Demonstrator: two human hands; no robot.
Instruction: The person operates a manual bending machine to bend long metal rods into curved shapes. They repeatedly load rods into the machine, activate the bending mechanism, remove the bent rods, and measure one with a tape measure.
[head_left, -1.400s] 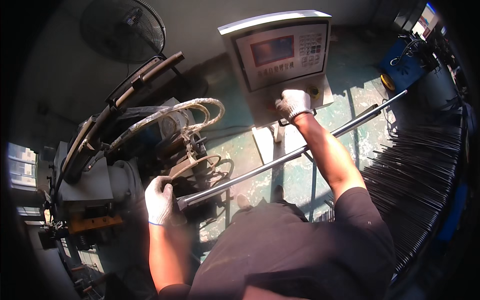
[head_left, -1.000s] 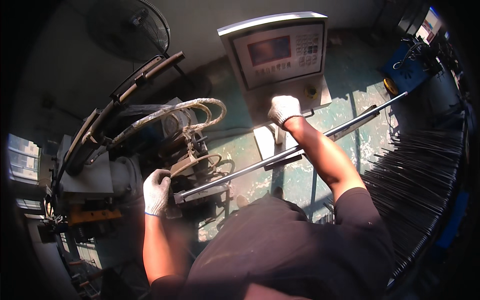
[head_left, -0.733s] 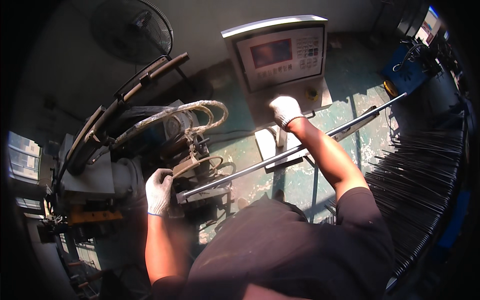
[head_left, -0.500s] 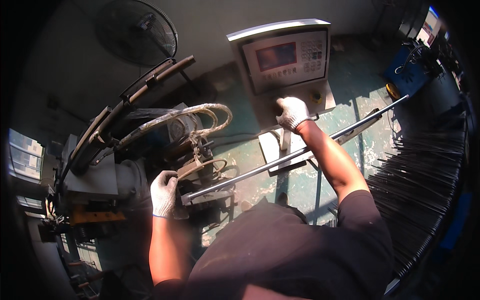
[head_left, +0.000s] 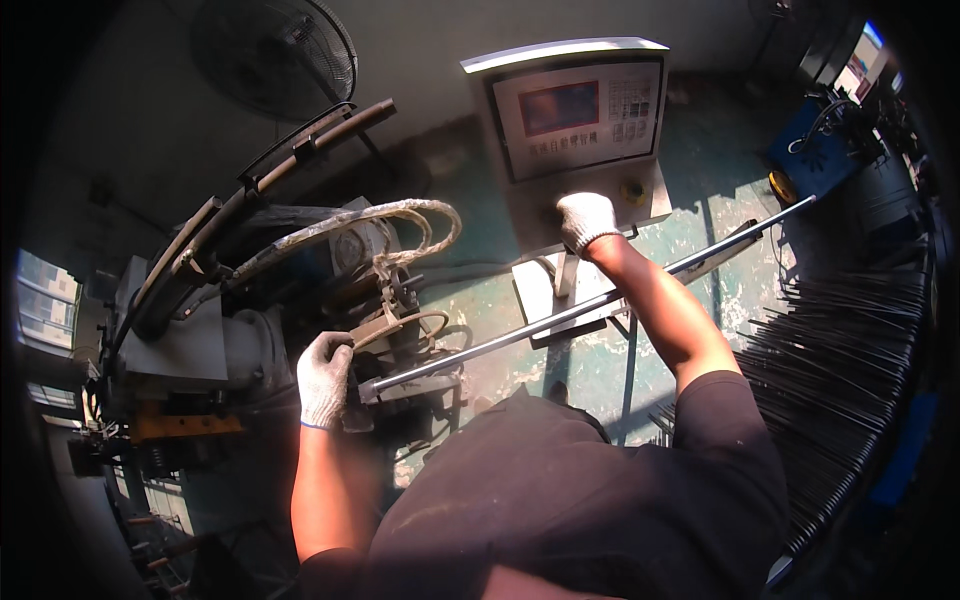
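My right hand, in a white knitted glove, is closed at the lower face of a control box, left of a round yellow-ringed button. Its fingertips, and whatever they grip, are hidden. My left hand, also gloved, has curled fingers beside the machine's clamp area; what they hold cannot be made out. Just right of it lies the near end of a long grey metal tube. The tube slants up to the right, passing below my right forearm, over a white stand base.
Left stands a machine with a white housing, a curved arm and pale wrapped hoses. A fan is behind it. Many thin dark rods lie stacked at right, below a blue piece of equipment.
The view has shifted slightly. Both hands keep nearly the same places and postures, and the tube stays where it lies.
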